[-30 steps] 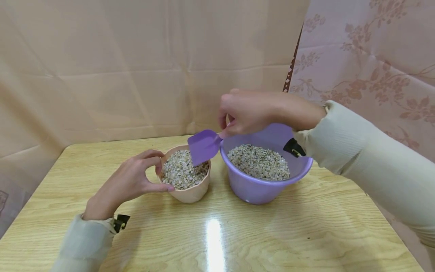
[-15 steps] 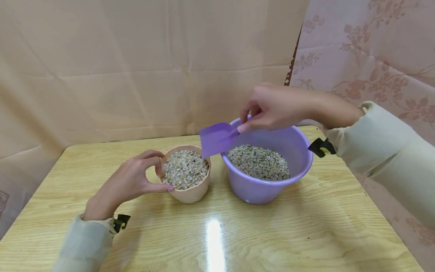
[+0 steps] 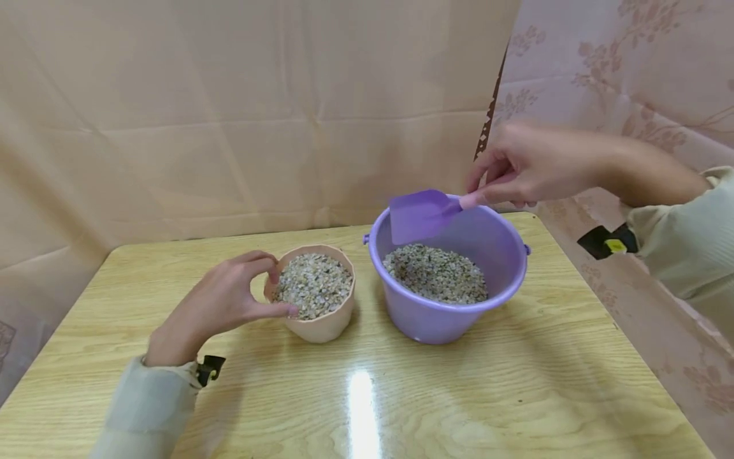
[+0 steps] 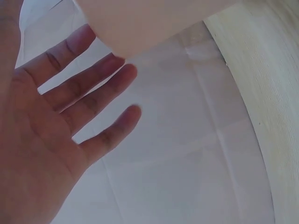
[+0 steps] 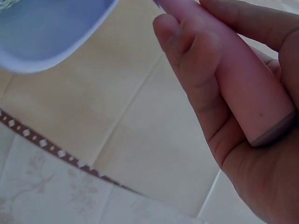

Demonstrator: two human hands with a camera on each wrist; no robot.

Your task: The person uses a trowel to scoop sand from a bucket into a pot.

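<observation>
My left hand (image 3: 220, 306) holds the left side of a peach pot (image 3: 321, 330), its thumb and index finger at the rim. In the left wrist view, the other fingers (image 4: 100, 100) spread apart, some tips at the pot's wall. Pale gravel (image 3: 315, 287) fills the pot nearly to the rim. My right hand (image 3: 539, 166) grips a toy shovel by its pink handle (image 5: 247, 84), most of the fingers wrapped around it in the right wrist view. The shovel's purple blade (image 3: 421, 213) hangs over a lilac bucket (image 3: 438, 322), partly filled with gravel (image 3: 444, 274).
Both containers stand side by side on a wood-grain table (image 3: 453, 408), with a small gap between them. A beige cloth (image 3: 229, 115) hangs behind the table, and a flowered pink cloth (image 3: 625, 76) hangs at the right.
My right hand has drawn the shovel rightward, from over the pot to over the bucket. The left hand has barely shifted at the pot's rim.
</observation>
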